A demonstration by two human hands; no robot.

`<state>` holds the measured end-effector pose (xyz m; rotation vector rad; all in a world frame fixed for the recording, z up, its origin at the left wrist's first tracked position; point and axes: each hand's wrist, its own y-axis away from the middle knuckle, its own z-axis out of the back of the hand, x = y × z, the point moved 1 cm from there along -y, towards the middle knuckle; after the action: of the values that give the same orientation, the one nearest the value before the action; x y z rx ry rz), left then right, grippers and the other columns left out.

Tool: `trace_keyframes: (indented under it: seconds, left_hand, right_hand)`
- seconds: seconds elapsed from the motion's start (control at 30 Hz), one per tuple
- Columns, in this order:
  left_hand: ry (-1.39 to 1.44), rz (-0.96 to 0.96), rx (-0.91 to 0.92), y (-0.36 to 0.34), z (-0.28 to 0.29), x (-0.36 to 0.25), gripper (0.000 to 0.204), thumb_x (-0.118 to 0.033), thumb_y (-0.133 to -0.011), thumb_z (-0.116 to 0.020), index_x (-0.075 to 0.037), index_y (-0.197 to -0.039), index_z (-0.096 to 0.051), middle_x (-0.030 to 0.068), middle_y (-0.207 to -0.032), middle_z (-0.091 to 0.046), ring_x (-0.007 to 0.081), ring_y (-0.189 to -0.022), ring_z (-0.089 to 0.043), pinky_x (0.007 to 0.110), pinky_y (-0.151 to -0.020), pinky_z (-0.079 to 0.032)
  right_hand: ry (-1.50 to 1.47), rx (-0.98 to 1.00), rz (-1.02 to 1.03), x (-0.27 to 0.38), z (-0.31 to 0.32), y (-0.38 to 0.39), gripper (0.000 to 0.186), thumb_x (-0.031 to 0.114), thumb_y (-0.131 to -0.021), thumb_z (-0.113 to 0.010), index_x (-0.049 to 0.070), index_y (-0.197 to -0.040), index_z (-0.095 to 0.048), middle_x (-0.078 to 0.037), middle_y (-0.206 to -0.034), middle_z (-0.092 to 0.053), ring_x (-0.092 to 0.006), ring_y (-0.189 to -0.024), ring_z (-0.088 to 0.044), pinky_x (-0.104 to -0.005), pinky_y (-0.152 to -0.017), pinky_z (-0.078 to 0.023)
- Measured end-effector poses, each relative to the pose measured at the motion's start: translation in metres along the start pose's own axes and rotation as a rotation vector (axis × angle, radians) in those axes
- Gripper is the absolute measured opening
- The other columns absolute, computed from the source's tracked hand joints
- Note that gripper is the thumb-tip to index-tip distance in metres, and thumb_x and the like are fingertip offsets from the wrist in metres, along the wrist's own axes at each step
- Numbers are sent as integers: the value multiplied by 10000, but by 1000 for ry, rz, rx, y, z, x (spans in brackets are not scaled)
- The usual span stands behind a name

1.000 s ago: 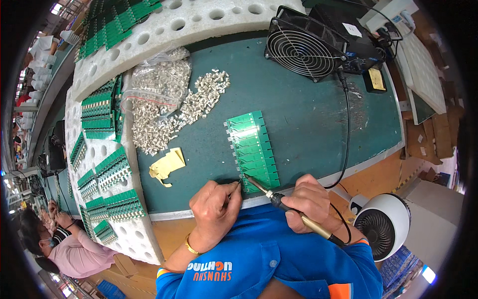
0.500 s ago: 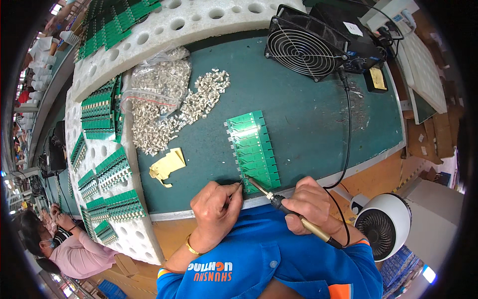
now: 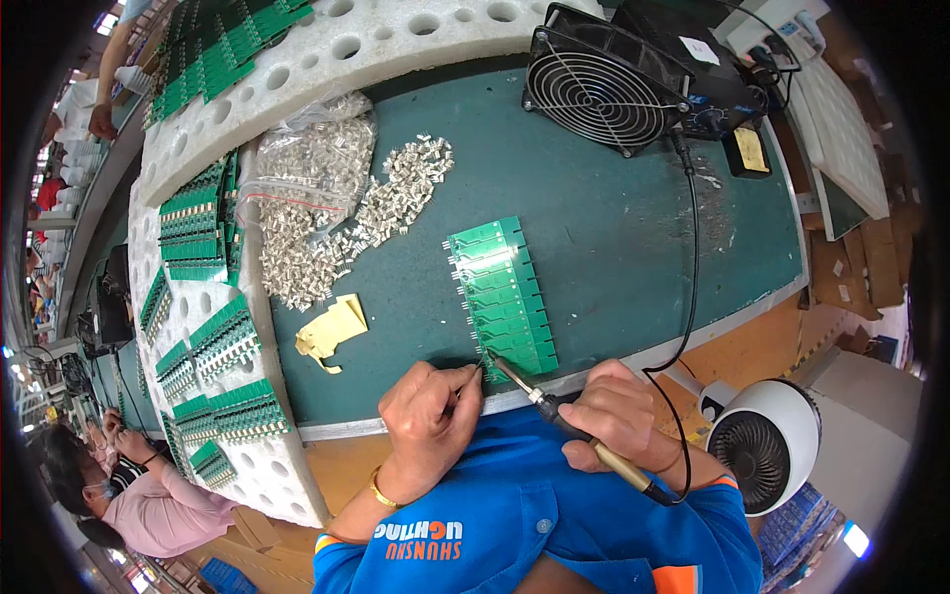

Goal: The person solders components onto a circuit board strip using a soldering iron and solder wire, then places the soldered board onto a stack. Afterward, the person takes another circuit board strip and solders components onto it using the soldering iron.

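Observation:
A green circuit board panel (image 3: 510, 287), with small metal parts along its left edge, lies on the green mat. My left hand (image 3: 427, 416) is closed just below its lower-left corner, thumb and forefinger pinched on a thin wire-like piece (image 3: 479, 365). My right hand (image 3: 618, 431) grips a soldering iron (image 3: 618, 467), its tip at the panel's lower-left part, near my left fingertips. A piece of yellow paper (image 3: 332, 332) lies left of the panel. Above it are a pile of small silver parts (image 3: 406, 188) and a clear bag (image 3: 307, 168) of more parts.
White foam boards (image 3: 292, 480) with stacked panels (image 3: 226, 342) line the left and back. A black fan (image 3: 594, 89) and soldering station (image 3: 708, 74) stand back right, a white fan (image 3: 752, 455) below right. A co-worker (image 3: 148, 495) works at the left; another person's arm (image 3: 109, 74) shows top left.
My hands and the iron tip have moved only slightly. Another person's arm has reached farther into view at the top left.

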<state>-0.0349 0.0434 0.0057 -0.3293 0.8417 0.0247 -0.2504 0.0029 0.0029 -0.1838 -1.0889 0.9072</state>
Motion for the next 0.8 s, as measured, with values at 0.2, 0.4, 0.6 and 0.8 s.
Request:
trace_keyframes:
  seconds: [0.2, 0.4, 0.6, 0.8]
  left_hand:
    - [-6, 4, 11, 0, -1, 1, 123, 44, -718, -773, -23, -800, -710, 39, -598, -531, 131, -486, -489, 276, -467, -387]
    - [-10, -1, -1, -1, -2, 0, 137, 34, -703, -771, -50, -780, -695, 49, -583, -530, 172, -476, -498, 306, -442, -383]
    - [-27, -14, 14, -2, -1, 1, 114, 35, -728, -775, -24, -790, -700, 42, -603, -544, 132, -481, -498, 273, -462, -391]
    - [-21, -10, 9, -4, -1, -1, 129, 35, -706, -766, -43, -775, -690, 49, -576, -516, 174, -481, -495, 310, -442, -378]
  right_hand:
    - [8, -3, -9, 1, -1, 3, 389, 399, -881, -715, 41, -1001, -622, -21, -639, -595, -184, -527, -572, -339, -584, -481]
    - [-7, 1, 2, 1, 0, 2, 384, 396, -886, -710, 42, -1004, -622, -20, -638, -591, -186, -528, -572, -337, -580, -480]
    - [3, -16, 7, 0, -2, 4, 380, 400, -897, -695, 40, -996, -623, -24, -635, -588, -186, -529, -568, -335, -571, -477]
    - [-3, -12, 2, 0, -2, 4, 383, 405, -904, -685, 37, -990, -621, -26, -638, -589, -189, -528, -564, -335, -572, -477]
